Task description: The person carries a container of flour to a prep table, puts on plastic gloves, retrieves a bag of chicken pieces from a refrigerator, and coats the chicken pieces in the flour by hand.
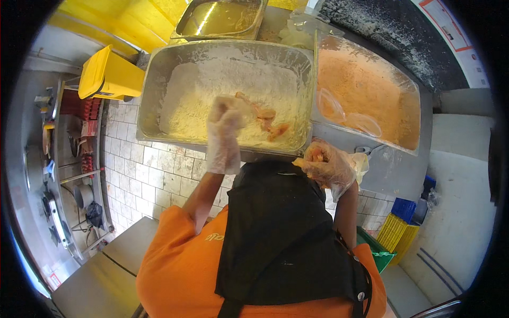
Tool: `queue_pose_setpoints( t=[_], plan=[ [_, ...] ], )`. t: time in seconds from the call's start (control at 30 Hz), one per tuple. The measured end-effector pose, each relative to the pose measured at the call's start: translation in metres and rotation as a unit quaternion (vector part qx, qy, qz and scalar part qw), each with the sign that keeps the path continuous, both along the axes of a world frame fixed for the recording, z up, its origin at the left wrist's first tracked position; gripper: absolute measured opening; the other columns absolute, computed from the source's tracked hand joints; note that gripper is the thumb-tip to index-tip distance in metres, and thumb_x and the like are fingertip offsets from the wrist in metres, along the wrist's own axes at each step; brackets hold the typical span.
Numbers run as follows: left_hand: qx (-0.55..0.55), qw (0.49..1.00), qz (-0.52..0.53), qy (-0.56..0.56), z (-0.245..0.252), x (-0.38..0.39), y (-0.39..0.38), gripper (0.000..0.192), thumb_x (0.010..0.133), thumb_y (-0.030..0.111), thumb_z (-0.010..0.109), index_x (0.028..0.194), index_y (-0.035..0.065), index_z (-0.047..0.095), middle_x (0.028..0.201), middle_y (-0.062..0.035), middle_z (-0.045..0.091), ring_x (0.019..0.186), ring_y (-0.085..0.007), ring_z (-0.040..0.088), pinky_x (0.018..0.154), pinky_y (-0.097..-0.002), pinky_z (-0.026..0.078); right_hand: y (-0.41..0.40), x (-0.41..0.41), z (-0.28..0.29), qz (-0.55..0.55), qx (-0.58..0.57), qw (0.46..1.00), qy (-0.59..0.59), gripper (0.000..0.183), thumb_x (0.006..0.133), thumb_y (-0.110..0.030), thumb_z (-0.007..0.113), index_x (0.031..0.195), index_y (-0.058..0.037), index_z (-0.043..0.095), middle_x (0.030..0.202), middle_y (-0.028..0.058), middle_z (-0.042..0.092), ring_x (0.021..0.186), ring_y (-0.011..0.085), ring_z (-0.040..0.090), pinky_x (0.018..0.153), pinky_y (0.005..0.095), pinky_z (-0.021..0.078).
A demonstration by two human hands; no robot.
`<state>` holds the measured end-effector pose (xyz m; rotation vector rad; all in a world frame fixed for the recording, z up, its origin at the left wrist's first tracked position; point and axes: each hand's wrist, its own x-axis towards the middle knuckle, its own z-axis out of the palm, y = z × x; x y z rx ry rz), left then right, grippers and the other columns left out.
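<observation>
My left hand point(225, 125), in a clear plastic glove, is over the near middle of a large steel pan point(181, 137) of pale flour point(222, 71). Its fingers are curled; whether they grip anything is unclear. Just right of it, raw meat pieces point(265, 115) lie in a line on the flour. My right hand point(328, 163), gloved in plastic smeared with residue, is beyond the pan's near right corner. It is closed around raw meat point(318, 154), which shows between thumb and fingers.
A tub of orange-coloured powder point(366, 91) with clear plastic rings stands right of the pan. Behind are a steel container of liquid point(214, 18) and crumpled plastic point(304, 30). A yellow bin point(109, 75) stands at left. Crates point(391, 234) are at lower right.
</observation>
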<state>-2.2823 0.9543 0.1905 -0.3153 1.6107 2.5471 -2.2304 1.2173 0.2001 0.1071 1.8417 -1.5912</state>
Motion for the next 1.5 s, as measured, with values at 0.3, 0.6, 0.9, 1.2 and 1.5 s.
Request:
queue_pose_setpoints(
  t=[0.3,0.6,0.9,1.2,1.5],
  plan=[
    [-0.028,0.959,-0.274,-0.064,0.054,0.026,0.032,0.031,0.086,0.016,0.069,0.113,0.0079,0.057,0.103,-0.0004,0.057,0.088,-0.009,0.054,0.078,-0.0253,0.045,-0.032,-0.006,0.008,-0.225,-0.357,0.906,0.023,0.018,0.08,-0.002,0.069,0.087,-0.0085,0.054,0.088,0.004,0.058,0.072,0.0089,0.055,0.06,0.0212,0.0447],
    [0.011,0.956,-0.279,-0.089,0.031,0.019,0.04,0.045,0.086,0.025,0.067,0.125,0.0096,0.051,0.102,-0.0049,0.057,0.079,-0.0137,0.058,0.065,-0.0252,0.047,-0.025,-0.016,-0.004,-0.149,-0.382,0.909,-0.072,0.056,0.082,-0.01,0.072,0.132,0.0026,0.05,0.116,0.0112,0.06,0.097,0.0183,0.062,0.081,0.0261,0.0514],
    [0.12,0.986,-0.095,-0.058,-0.008,0.009,0.034,0.032,0.087,0.008,0.059,0.118,0.0056,0.049,0.103,-0.0065,0.057,0.084,-0.0146,0.06,0.065,-0.0284,0.051,-0.024,-0.034,-0.001,-0.154,-0.255,0.955,-0.014,0.031,0.091,-0.01,0.062,0.121,0.0002,0.061,0.106,0.0018,0.064,0.091,0.009,0.057,0.081,0.0258,0.0476],
    [-0.067,0.977,-0.2,0.028,-0.011,0.01,0.042,0.047,0.088,0.007,0.064,0.132,0.0042,0.049,0.112,-0.0075,0.058,0.093,-0.0148,0.06,0.072,-0.028,0.054,-0.036,-0.051,0.013,-0.049,0.123,0.982,0.135,0.023,0.089,-0.012,0.069,0.105,0.0031,0.07,0.09,0.0054,0.069,0.072,0.0059,0.06,0.06,0.0205,0.047],
    [-0.129,0.955,-0.257,0.067,-0.03,-0.048,0.02,0.043,0.084,0.006,0.061,0.126,0.0025,0.055,0.114,-0.0072,0.062,0.097,-0.0158,0.062,0.083,-0.0292,0.053,-0.004,-0.037,0.011,-0.364,-0.086,0.927,0.031,0.032,0.09,-0.021,0.068,0.115,-0.0012,0.067,0.088,0.0026,0.068,0.07,0.0057,0.058,0.057,0.0206,0.0455]
  ],
)
